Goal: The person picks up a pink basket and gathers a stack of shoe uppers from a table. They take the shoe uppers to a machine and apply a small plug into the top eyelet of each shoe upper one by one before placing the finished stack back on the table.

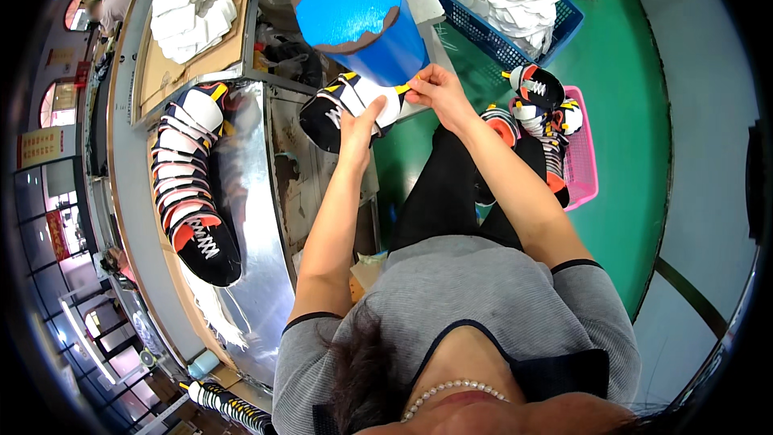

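Just below a large blue machine part (354,4) with a rounded top, I hold a black and white shoe upper (322,122) with white laces and yellow trim. My left hand (360,129) grips its near side, thumb on the white part. My right hand (441,98) is closed in a pinch on the yellow tab (405,88) at the upper's right end. The blue machine part hides some of the upper's far side.
Nested shoe uppers (189,169) run along the metal tabletop (254,193) at left. White pieces (193,8) lie on cardboard (149,84) at far left. A blue basket (487,31) holds more white pieces. Several uppers (538,89) are in and beside a pink basket (594,161) at right.
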The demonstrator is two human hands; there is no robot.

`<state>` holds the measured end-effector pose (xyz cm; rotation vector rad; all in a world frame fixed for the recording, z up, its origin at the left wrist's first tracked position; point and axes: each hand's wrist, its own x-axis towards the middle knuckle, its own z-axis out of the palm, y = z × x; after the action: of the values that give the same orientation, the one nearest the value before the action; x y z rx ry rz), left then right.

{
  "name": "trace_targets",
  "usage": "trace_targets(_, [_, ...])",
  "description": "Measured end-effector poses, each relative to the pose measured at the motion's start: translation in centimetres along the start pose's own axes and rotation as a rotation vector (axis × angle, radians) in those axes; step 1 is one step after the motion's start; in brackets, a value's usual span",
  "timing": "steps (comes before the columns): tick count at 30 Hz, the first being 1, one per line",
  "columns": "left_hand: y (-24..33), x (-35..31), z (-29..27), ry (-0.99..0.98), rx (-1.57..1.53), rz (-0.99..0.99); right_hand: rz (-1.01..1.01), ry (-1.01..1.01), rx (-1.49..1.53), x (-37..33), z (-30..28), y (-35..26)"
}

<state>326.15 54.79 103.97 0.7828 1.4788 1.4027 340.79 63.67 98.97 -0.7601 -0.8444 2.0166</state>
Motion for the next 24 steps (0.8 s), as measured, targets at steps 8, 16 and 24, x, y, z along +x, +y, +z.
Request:
trace_targets(8, [-2.9, 6.3, 0.2, 0.088, -0.464, -0.400, 0.252, -0.146, 0.061, 4.5, -4.0, -1.4])
trace_targets(16, [-2.6, 6.3, -1.7, 0.213, -0.695, -0.361, 0.125, -0.080, -1.512, 5.7, -27.5, 2.6])
trace_targets(24, [7.2, -6.9, 2.5, 0.187, -0.241, -0.213, 0.628, -0.172, -1.534, 7.9, -33.4, 10.1])
